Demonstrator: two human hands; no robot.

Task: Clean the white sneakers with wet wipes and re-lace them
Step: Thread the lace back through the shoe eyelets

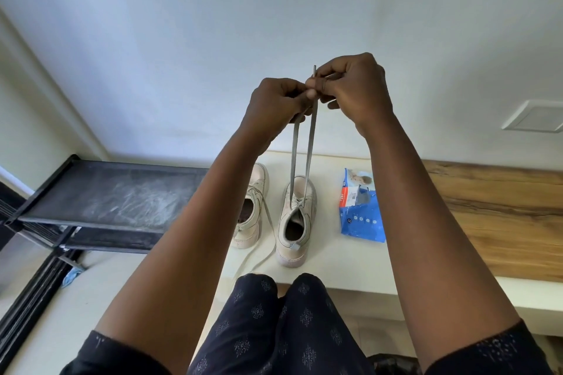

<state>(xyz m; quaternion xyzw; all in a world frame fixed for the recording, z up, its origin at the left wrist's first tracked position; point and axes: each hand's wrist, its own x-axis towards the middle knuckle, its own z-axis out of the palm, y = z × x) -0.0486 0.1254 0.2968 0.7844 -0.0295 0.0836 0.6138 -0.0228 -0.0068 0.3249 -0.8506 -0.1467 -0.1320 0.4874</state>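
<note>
Shoelace (310, 143): soft, limp, light; stretched upward from white sneaker (297, 222) standing on pale ledge (335, 271) near wet wipes pack (362, 213). Both ends pinched by left hand (274, 103) and right hand (356, 91). Best grip near stiff tips. Eyelets too small to read; second sneaker (257, 189) partly behind forearm.

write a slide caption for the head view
Left hand and right hand pinch the lace ends high above one sneaker, wipes pack beside it.
</note>
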